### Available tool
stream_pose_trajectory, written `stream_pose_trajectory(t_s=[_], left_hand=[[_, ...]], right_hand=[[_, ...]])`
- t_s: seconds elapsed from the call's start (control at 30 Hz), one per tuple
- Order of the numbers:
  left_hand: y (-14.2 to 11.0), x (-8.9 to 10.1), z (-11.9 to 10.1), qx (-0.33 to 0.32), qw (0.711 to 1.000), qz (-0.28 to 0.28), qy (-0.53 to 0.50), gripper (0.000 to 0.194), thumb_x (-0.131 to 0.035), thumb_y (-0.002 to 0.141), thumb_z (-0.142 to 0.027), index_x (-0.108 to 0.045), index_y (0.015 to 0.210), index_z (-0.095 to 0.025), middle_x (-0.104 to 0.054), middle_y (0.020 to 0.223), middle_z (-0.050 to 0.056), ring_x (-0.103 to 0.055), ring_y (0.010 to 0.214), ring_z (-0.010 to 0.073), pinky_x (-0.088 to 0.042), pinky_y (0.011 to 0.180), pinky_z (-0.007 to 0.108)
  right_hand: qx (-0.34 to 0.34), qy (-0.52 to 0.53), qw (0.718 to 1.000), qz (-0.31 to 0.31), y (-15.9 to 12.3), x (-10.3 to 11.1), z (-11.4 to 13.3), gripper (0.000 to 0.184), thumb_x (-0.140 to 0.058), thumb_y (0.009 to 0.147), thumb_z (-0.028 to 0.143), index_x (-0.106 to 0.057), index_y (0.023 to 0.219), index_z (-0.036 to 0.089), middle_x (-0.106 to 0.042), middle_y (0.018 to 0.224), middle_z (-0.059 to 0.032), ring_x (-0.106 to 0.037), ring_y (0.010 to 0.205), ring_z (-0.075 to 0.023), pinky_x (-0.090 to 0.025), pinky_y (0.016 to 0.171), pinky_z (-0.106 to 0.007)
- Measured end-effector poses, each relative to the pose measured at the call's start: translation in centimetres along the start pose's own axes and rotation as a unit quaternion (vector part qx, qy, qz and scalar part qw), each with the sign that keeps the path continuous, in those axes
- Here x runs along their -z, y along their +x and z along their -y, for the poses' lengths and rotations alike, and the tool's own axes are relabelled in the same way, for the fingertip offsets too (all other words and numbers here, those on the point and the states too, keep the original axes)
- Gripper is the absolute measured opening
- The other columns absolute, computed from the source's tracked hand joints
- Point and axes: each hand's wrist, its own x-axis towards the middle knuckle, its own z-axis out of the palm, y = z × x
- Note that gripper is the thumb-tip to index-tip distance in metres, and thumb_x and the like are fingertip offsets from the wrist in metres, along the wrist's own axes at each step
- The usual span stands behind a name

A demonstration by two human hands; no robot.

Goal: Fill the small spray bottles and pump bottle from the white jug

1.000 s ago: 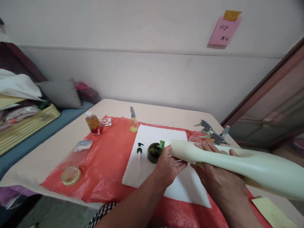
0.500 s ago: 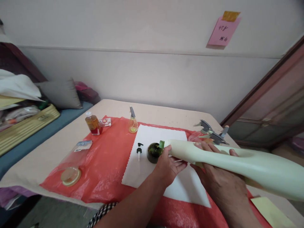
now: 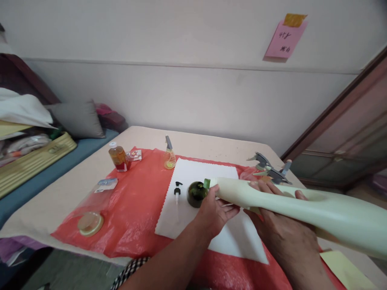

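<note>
A long pale green bottle [image 3: 302, 209] is tipped nearly flat, its green spout at the mouth of a small dark green bottle [image 3: 196, 193] standing on a white sheet [image 3: 193, 201]. My left hand [image 3: 214, 213] is wrapped around the dark bottle's near side, just under the spout. My right hand [image 3: 284, 229] grips the pale bottle from beneath, fingers curled over its neck. A black pump cap [image 3: 177, 190] lies on the sheet just left of the dark bottle.
A red plastic cover [image 3: 136, 209] lies on the beige table [image 3: 211, 145]. On it: an amber bottle [image 3: 118, 157], a small yellow spray bottle [image 3: 169, 155], a clear bag with a round lid [image 3: 90, 222]. Grey spray triggers [image 3: 269, 169] lie far right. A yellow sheet [image 3: 347, 270] sits near right.
</note>
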Motion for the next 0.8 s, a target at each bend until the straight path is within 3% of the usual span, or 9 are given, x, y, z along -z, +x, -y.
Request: stream_pose_trajectory(t_s=[0.27,0.8], left_hand=[[-0.08,-0.24,-0.02,-0.001,1.0,0.01,-0.004,0.046,-0.057,0.089,-0.044,-0.062,0.122,-0.011,-0.069,0.111,0.015,-0.069,0.094,0.0233,-0.054,0.096,0.038],[-0.12,-0.34,0.06,0.003,1.0,0.014,-0.008,0.045,-0.056,0.09,-0.044,-0.064,0.12,-0.012,-0.068,0.11,0.014,-0.069,0.091,0.0227,-0.055,0.095,0.038]], right_hand=[[-0.025,0.017,0.999,0.016,0.21,0.56,0.36,0.055,-0.069,0.092,0.03,-0.052,0.142,0.015,-0.064,0.14,-0.0166,-0.061,0.129,-0.0321,-0.026,0.122,-0.058],[-0.006,0.0,1.0,0.014,0.06,0.53,-0.02,0.059,-0.065,0.093,0.031,-0.047,0.146,0.015,-0.065,0.138,-0.0165,-0.062,0.125,-0.0322,-0.025,0.121,-0.057]])
